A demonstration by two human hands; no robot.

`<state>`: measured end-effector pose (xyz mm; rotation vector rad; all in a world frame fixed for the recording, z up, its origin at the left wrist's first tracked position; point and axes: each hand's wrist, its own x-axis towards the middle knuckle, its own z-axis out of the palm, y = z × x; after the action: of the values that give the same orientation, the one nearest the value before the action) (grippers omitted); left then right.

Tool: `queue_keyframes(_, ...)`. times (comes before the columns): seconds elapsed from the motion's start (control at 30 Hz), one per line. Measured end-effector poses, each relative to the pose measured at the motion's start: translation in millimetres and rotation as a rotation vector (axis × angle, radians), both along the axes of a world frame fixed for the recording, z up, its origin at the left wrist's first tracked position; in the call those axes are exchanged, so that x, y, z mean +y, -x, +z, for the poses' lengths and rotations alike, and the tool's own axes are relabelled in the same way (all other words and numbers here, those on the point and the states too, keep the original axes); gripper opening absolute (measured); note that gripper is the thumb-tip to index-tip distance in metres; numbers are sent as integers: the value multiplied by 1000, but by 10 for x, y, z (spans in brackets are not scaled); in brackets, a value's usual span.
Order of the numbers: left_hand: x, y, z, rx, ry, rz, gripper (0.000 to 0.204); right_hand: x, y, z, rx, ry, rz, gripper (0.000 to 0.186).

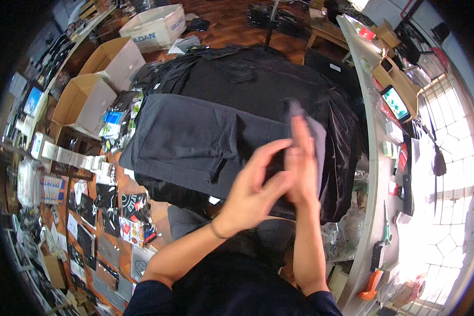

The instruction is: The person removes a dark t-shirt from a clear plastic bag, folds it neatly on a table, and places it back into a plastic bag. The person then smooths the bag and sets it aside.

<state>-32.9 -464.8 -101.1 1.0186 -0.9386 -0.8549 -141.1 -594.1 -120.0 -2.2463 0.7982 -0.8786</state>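
Note:
A folded dark grey garment lies across a broad heap of black clothing. At the garment's right end, my left hand is closed, thumb and fingers curled in against my right hand; what they grip is hidden. My right hand is upright at that edge, its fingers pointing away from me and smeared by motion, with dark fabric at the fingertips. I cannot tell whether it grips the fabric.
Cardboard boxes stand at the left, above printed bags and sheets spread low down. A long pale counter on the right holds a phone, green scissors and an orange tool. A pole rises behind the heap.

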Motion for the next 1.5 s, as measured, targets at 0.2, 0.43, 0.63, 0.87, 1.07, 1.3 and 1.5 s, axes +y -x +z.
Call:
queue_keyframes(0.2,354,-336,-619,351,-289,-7,57,315,-405,-643,419,271,96,68)
queue_keyframes(0.43,353,-471,-502,240,-331,-91,58,289,-395,-521,324,127,109,67)
queue_keyframes(0.63,340,-420,-521,-454,-343,70,55,-871,-191,-155,328,158,-158,29)
queue_keyframes(0.87,281,-333,-477,-646,-326,177,53,-1796,422,-243,494,-490,125,32)
queue_keyframes(1.07,270,-353,-513,-682,-372,169,53,-2010,480,-249,568,-678,265,29)
queue_keyframes(1.3,412,-225,-86,-807,-444,262,55,-2205,515,-262,659,-723,294,19)
queue_keyframes(1.5,25,-256,122,-1115,-83,203,50,-2043,596,-189,569,-598,221,18)
